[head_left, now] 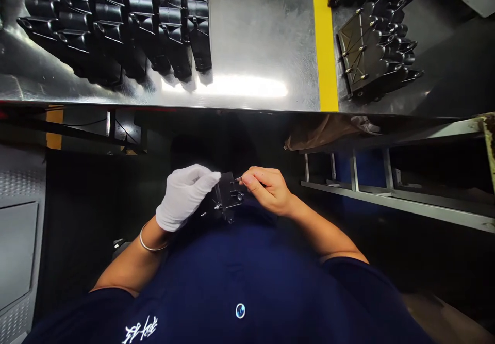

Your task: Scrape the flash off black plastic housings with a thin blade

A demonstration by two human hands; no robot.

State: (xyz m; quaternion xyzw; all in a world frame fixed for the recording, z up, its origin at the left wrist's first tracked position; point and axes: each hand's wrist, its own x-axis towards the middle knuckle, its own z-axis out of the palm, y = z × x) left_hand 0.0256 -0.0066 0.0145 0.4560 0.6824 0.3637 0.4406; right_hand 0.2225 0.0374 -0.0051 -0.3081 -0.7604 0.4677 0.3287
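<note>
My left hand point(185, 197), in a white glove, grips the edge of a small black molded plastic part point(229, 197) held in front of my chest. The part carries metal fittings, and a short metal pin sticks out at its lower left. My right hand point(266, 189), bare, pinches a thin metal tool point(238, 179) whose tip lies at the part's upper right edge. The fingers of that hand hide the rest of the tool. A thin metal bangle point(152, 240) circles my left wrist.
Ahead lies a shiny galvanized metal table edge point(232, 105) with a yellow stripe point(325, 45). Rows of black molded parts point(116, 24) stand at its left, and a tray of similar parts point(375, 47) at its right. A metal shelf frame point(386, 189) stands to my right.
</note>
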